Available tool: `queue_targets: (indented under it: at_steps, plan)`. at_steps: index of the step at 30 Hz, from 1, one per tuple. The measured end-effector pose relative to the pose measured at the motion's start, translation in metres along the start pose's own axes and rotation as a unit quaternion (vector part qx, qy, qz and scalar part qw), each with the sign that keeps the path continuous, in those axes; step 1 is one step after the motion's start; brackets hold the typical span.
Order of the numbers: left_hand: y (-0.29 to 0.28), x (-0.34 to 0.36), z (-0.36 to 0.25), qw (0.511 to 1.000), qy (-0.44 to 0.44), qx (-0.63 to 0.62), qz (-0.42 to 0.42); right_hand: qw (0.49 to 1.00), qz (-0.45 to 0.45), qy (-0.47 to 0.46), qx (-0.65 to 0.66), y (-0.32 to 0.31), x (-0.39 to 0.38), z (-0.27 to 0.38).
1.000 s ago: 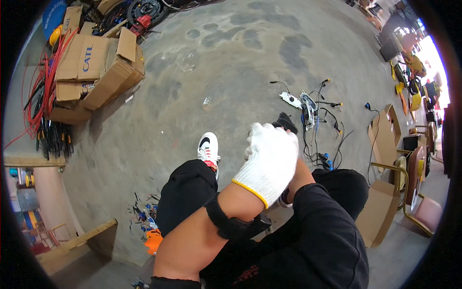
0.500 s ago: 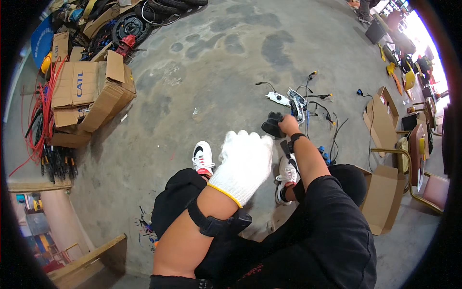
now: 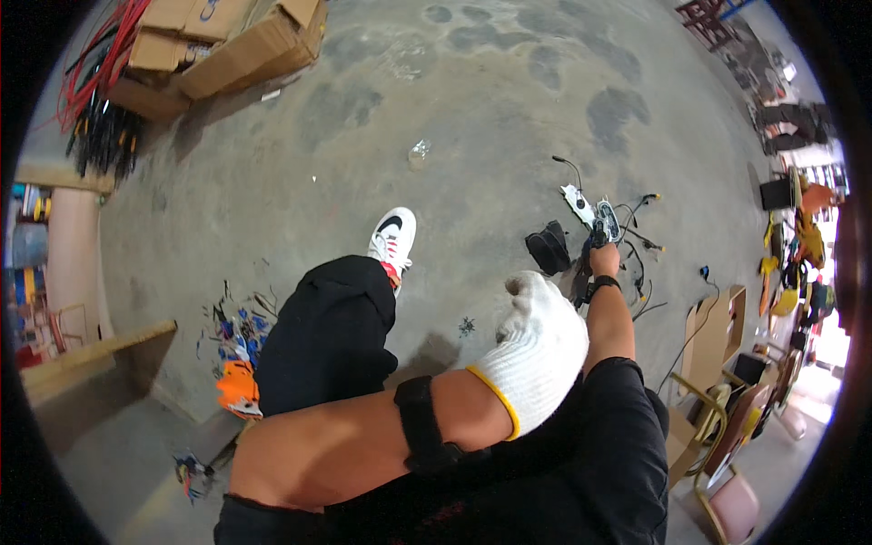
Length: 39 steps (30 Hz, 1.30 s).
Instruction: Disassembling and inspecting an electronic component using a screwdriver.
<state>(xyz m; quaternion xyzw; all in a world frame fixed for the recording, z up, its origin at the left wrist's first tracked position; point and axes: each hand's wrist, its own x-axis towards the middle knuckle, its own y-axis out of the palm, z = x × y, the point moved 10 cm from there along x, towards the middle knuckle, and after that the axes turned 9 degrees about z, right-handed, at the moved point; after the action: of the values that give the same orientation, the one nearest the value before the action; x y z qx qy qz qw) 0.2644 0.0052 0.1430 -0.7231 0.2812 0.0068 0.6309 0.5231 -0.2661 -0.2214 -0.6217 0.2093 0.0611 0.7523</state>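
Observation:
My left hand (image 3: 545, 350), in a white knit glove with a yellow cuff edge, is in front of my body with its fingers curled. Anything inside that fist is hidden. My bare right hand (image 3: 604, 262) reaches forward and closes on a small black object, too unclear to name. It is right at the near end of a white-and-grey electronic assembly (image 3: 606, 218) with black cables. A flat white piece (image 3: 578, 203) lies beside the assembly. To the left of my right hand, a crumpled black item (image 3: 548, 247) rests on the floor.
Cardboard boxes (image 3: 250, 68) and red cables (image 3: 95, 41) are at the far left. Wire scraps (image 3: 238, 331) and an orange item (image 3: 238, 389) lie beside my left leg. Flattened cardboard (image 3: 704, 341) and chairs (image 3: 731, 436) stand at the right.
My right hand has left the crumpled black item and moved to the electronic assembly. My gloved left hand has shifted right and lower. The view has turned, bringing the floor scraps into sight.

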Motion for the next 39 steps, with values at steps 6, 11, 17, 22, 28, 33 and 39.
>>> queue_targets:
  at_steps: [6,11,17,22,28,33,39]
  plan:
    - [-0.001,-0.008,0.003,0.999,0.002,0.039,-0.024,0.998,-0.031,0.040,0.040,0.001,-0.005,-0.005]
    - [-0.001,-0.003,0.000,1.000,0.014,0.019,0.016,0.998,-0.025,0.011,0.063,-0.012,-0.007,-0.001]
    - [-0.009,0.013,-0.003,0.999,0.029,-0.019,0.037,0.991,-0.094,0.012,0.093,-0.099,-0.012,-0.011]
    - [-0.038,0.009,0.012,0.995,-0.012,-0.046,-0.085,0.882,-0.073,-0.005,0.465,-0.201,-0.051,-0.015]
    - [-0.048,0.006,0.014,0.997,-0.048,-0.060,-0.026,0.817,-0.062,-0.093,0.565,-0.334,-0.136,0.027]
    - [-0.081,-0.007,0.023,0.983,-0.098,-0.142,-0.062,0.729,-0.014,-0.226,0.646,-0.384,-0.227,0.076]
    - [-0.105,-0.011,0.046,0.904,-0.075,-0.357,-0.223,0.669,0.062,-0.279,0.686,-0.360,-0.324,0.110]
